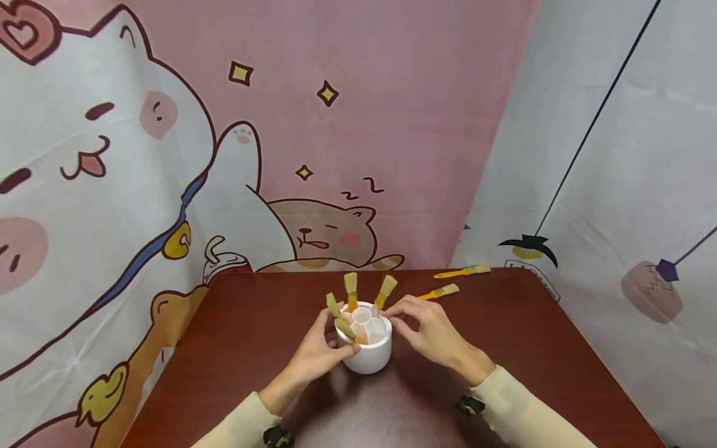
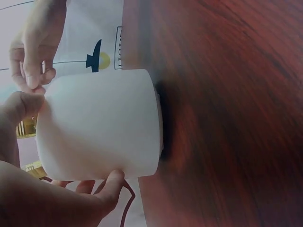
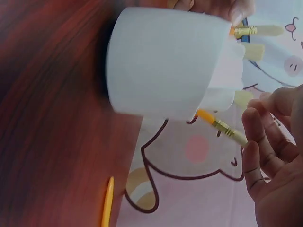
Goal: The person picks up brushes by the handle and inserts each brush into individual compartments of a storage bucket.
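Note:
A white round brush holder [image 1: 366, 358] with petal-shaped compartments around a round centre stands on the table. My left hand [image 1: 322, 351] grips its left side, thumb at the near rim and fingers around the far side. Several flat paint brushes with yellow-orange handles and pale bristles stand bristles-up in its outer compartments, among them a back brush [image 1: 350, 285] and a back-right brush [image 1: 387, 287]. Beside the right rim is my right hand [image 1: 431, 330], its thumb and forefinger loosely bent close together. Between these fingers [image 3: 258, 118] nothing shows in the right wrist view.
Two more brushes lie on the dark red-brown table [image 1: 252, 323] behind my right hand: a nearer brush [image 1: 446, 290] and a farther brush [image 1: 476, 270] by the back edge. A cartoon-printed cloth [image 1: 392, 124] hangs right behind the table.

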### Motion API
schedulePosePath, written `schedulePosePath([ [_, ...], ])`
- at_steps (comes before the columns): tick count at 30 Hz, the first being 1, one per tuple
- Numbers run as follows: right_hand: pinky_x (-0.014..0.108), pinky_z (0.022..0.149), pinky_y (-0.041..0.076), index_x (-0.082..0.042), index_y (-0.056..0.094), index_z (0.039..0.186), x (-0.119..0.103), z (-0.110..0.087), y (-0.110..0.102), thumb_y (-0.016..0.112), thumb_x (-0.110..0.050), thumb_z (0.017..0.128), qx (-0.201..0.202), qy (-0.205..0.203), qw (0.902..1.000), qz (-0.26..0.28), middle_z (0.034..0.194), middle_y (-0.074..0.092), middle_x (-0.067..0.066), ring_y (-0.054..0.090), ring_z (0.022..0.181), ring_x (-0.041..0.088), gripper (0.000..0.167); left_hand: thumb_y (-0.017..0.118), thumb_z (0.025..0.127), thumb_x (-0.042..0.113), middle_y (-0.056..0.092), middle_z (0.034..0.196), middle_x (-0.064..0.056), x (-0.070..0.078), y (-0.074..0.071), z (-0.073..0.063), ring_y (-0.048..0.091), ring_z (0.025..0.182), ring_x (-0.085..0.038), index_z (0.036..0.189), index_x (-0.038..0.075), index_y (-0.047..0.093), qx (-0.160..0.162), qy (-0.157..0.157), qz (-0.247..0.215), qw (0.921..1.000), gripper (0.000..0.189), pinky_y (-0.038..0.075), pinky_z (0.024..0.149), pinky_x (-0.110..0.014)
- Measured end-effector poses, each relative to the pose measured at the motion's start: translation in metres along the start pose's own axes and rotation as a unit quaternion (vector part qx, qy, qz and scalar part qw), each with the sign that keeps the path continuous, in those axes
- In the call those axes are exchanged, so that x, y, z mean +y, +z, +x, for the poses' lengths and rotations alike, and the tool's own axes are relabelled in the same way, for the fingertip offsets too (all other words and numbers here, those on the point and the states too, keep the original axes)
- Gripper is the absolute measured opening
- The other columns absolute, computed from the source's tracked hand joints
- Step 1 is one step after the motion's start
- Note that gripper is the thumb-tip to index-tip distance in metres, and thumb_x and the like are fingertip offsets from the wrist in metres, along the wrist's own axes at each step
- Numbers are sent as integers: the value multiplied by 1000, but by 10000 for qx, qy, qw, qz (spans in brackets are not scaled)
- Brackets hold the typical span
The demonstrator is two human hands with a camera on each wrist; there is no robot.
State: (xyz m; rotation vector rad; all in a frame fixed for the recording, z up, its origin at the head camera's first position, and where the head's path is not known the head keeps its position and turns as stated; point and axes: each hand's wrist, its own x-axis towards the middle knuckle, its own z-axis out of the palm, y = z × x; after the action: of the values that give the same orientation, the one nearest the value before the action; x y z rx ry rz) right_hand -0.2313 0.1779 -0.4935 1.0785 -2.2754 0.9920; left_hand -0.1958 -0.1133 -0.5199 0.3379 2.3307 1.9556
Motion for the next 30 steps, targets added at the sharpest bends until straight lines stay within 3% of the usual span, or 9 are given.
schedulePosePath([
  [7,44,80,68,-22,87,118,21,-12,-10,89,-4,100,79,440,9985,-303,109,85,-10,75,93,4,25,92,94,2,59,166,-28,-1,-2,0,70,147,-46,177,9,43,-161,-27,-49,9999,97,56,125,-64],
  [14,29,73,58,-21,89,116,42,-18,-20,89,-4,101,163,797,9946,-648,102,85,-7,64,84,3,23,91,95,2,59,169,-25,-3,-2,2,69,149,-44,178,12,42,-142,-25,-30,9999,97,54,126,-64],
  [22,39,81,60,-21,88,115,62,-25,-24,89,-7,102,75,1423,9847,-1000,105,84,-8,70,90,19,19,89,95,1,53,174,-26,-2,-1,-1,62,155,-53,176,10,45,-25,144,-65,9999,93,53,126,-68],
  [26,32,80,55,-21,88,116,71,-29,-25,89,-9,103,6,1648,9802,-1099,104,83,-7,66,91,15,17,92,94,5,57,171,-28,-1,2,-5,61,157,-53,174,7,46,135,89,-37,9999,92,53,126,-67],
  [30,31,79,57,-19,88,117,79,-32,-27,87,-11,105,-28,1792,9766,-1185,105,82,-4,66,90,12,15,101,89,22,57,171,-25,-1,8,-8,62,156,-47,172,4,44,571,9,542,9969,102,57,124,-65],
])
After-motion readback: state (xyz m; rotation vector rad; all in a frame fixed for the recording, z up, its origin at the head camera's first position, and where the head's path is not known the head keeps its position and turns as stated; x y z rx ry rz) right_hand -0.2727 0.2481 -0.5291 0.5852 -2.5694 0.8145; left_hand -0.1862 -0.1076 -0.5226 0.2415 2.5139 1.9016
